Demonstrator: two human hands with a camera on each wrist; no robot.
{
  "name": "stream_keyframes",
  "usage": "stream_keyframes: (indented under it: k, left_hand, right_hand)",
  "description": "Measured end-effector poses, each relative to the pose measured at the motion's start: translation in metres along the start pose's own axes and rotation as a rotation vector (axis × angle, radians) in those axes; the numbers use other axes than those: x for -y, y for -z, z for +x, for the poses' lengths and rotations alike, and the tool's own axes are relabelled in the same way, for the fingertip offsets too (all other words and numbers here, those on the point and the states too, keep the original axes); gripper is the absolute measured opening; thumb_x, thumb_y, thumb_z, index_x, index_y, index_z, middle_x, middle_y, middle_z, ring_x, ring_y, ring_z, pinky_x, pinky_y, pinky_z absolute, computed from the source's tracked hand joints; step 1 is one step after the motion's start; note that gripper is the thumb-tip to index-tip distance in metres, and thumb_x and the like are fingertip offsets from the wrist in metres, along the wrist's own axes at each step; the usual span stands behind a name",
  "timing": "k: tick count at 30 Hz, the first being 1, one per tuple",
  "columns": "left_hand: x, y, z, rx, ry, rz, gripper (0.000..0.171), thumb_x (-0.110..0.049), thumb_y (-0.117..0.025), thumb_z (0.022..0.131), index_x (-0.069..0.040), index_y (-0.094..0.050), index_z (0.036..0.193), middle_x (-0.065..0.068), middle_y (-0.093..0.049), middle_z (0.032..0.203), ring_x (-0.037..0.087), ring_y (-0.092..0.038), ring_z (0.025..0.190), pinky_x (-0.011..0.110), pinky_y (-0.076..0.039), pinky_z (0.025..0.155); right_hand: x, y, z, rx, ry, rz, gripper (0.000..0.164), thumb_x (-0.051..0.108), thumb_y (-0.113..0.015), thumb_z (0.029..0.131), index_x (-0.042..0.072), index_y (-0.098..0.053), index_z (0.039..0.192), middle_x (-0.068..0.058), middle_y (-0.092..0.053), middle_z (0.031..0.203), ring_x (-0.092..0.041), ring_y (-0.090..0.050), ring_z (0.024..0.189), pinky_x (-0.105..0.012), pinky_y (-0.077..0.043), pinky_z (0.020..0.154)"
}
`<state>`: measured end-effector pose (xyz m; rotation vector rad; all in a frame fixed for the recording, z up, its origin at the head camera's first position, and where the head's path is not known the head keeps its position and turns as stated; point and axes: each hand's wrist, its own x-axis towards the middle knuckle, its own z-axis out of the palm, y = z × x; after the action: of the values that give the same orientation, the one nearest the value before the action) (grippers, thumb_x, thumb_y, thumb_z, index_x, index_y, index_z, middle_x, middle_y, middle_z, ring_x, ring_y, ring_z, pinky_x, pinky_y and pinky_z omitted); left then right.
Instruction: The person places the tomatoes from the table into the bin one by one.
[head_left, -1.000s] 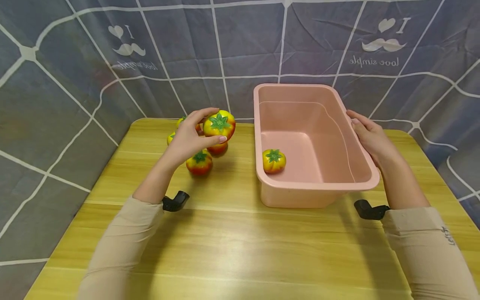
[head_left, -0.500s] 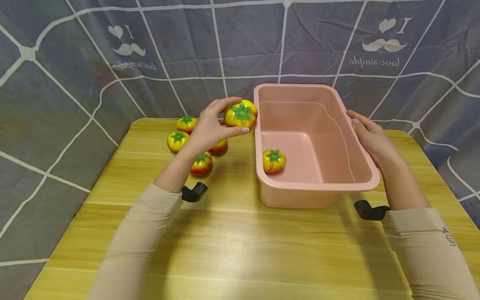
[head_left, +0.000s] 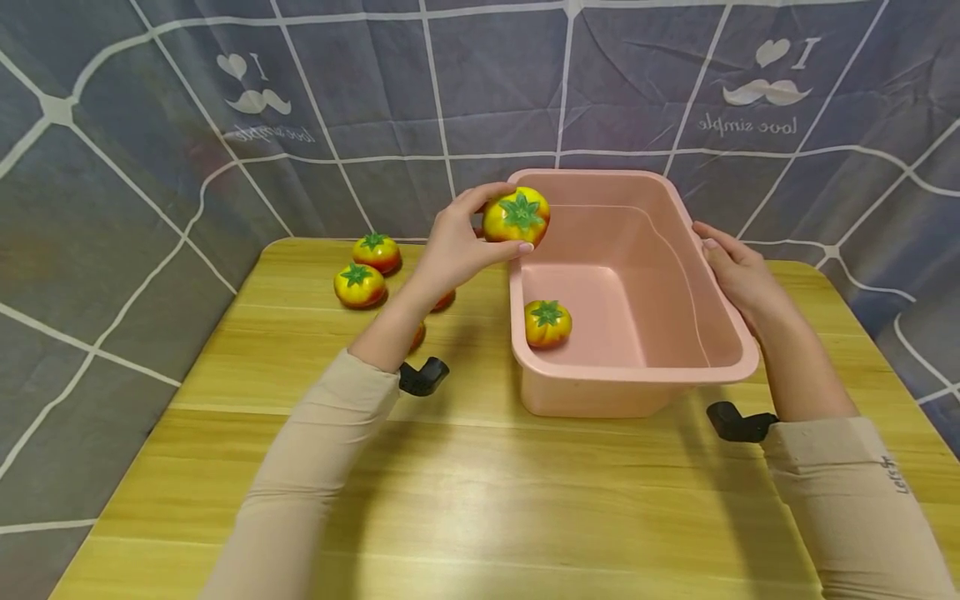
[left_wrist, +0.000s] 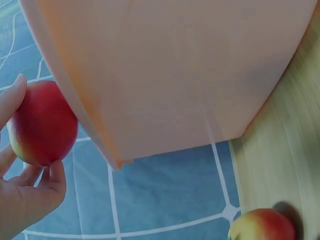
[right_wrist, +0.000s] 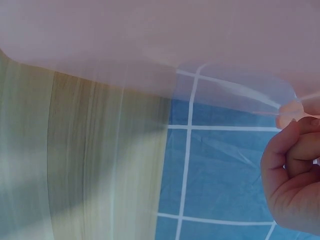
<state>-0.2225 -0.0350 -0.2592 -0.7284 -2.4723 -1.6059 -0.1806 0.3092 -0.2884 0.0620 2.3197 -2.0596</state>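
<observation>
A yellow-red artificial tomato (head_left: 517, 218) with a green star-shaped top is pinched between the thumb and fingers of my left hand (head_left: 457, 246). It overlaps the left rim of the pink plastic basin (head_left: 637, 373), near the back. From the left wrist, the same tomato (left_wrist: 44, 122) shows its red underside beside the basin's outer wall (left_wrist: 165, 75). My right hand (head_left: 742, 279) grips the basin's right rim, fingers curled at its edge. One more tomato (head_left: 547, 323) lies on the basin's floor in the front left corner.
Left of the basin, a yellow tomato (head_left: 359, 286) and another tomato (head_left: 377, 252) stand on the wooden table (head_left: 465, 500). Two others are mostly hidden behind my left forearm. A grey checked cloth (head_left: 502, 92) hangs behind the table and along its sides.
My left hand has carried the tomato right and slightly up, from over the group to the basin's left rim. My right hand and the basin have stayed in place.
</observation>
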Motion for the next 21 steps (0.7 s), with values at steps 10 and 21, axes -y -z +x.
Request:
stream_keyframes:
  k: [10, 21]
  left_hand:
    - [0.002, -0.011, 0.008, -0.009, -0.005, -0.053, 0.066, -0.023, -0.080, 0.073, -0.013, -0.052, 0.132, 0.005, -0.048, 0.129, 0.014, -0.050, 0.106, 0.021, -0.046, 0.087]
    - [0.006, -0.023, 0.015, 0.004, 0.009, -0.054, 0.066, -0.024, -0.080, 0.074, -0.015, -0.051, 0.133, 0.005, -0.048, 0.129, 0.018, -0.052, 0.106, 0.021, -0.047, 0.085]
  right_hand:
    - [-0.001, 0.001, 0.000, 0.012, 0.005, 0.033, 0.056, 0.030, -0.048, 0.096, 0.013, -0.030, 0.147, 0.018, -0.055, 0.102, 0.006, -0.056, 0.085, -0.009, -0.047, 0.069]
    - [-0.001, 0.000, 0.000, 0.004, -0.003, 0.013, 0.058, 0.032, -0.048, 0.096, 0.013, -0.029, 0.147, 0.015, -0.055, 0.108, 0.006, -0.056, 0.086, -0.010, -0.047, 0.069]
